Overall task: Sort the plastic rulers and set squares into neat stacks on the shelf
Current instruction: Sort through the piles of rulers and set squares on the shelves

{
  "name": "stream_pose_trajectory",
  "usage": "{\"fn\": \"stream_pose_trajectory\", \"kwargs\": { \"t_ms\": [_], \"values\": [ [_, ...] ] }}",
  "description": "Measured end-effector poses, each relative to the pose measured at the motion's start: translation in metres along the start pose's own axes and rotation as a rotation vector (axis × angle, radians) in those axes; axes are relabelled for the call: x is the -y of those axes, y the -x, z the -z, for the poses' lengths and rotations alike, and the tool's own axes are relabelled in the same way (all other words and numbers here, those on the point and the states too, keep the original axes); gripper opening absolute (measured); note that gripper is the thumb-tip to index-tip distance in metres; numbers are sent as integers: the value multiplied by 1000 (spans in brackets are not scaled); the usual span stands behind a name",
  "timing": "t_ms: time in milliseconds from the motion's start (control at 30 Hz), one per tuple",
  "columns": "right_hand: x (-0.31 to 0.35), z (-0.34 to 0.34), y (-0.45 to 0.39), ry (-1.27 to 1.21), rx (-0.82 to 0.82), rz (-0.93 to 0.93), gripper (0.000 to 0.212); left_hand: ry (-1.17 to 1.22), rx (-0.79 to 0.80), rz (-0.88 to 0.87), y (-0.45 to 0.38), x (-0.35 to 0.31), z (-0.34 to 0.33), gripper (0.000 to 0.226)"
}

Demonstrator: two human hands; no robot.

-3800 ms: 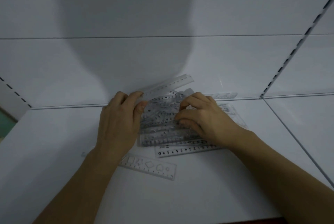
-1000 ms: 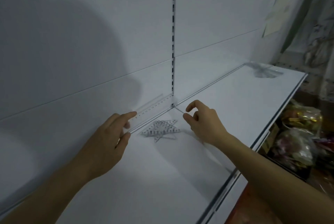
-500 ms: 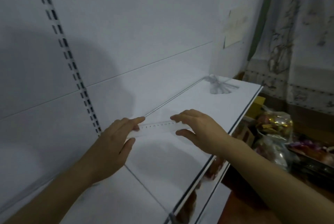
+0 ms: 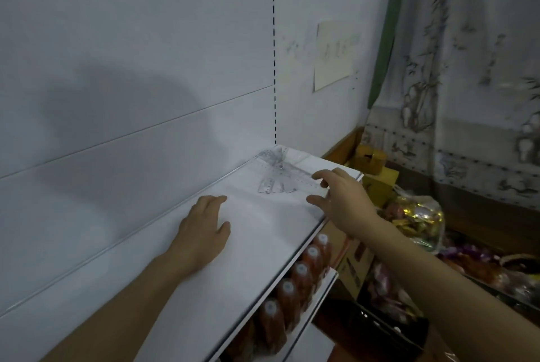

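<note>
Left hand (image 4: 204, 230) lies palm down, flat, fingers straight and close together, thumb splayed to the side, forearm running in from the lower left. Right hand (image 4: 340, 198) reaches forward off a long bare forearm, hovering with fingers spread and loosely bent, thumb out low, nothing in its grip.
</note>
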State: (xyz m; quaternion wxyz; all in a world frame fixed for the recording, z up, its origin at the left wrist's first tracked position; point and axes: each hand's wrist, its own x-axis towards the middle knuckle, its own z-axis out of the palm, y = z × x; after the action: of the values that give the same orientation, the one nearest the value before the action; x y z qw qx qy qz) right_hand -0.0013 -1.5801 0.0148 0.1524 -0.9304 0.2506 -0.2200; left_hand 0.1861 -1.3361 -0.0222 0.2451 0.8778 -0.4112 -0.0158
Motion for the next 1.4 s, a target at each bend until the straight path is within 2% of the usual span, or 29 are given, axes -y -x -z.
{"fn": "stream_pose_trajectory", "kwargs": {
  "t_ms": [167,367,567,733,867,1067,1267,1400],
  "values": [
    [-7,-30,-56,-21,-42,-13,31,-148,29,79,-26,-14,-23,50],
    [-7,-57,-81,-4,-49,-34,26,-211,24,85,-26,-19,-30,53],
    [-8,-63,-80,-10,15,22,32,-200,28,104,-25,-20,-27,63],
    [-9,-53,-63,-6,22,78,29,-153,37,100,-23,-18,-23,51],
    [11,-37,-40,13,73,201,28,-137,61,89,-6,-2,6,58],
    [106,-29,4,37,201,468,42,-248,-61,101,83,41,86,80],
    [263,-46,71,-15,296,736,56,-313,-139,204,240,99,165,78],
    [381,-60,141,-73,349,916,59,-332,-203,347,371,147,219,75]
  ]
}}
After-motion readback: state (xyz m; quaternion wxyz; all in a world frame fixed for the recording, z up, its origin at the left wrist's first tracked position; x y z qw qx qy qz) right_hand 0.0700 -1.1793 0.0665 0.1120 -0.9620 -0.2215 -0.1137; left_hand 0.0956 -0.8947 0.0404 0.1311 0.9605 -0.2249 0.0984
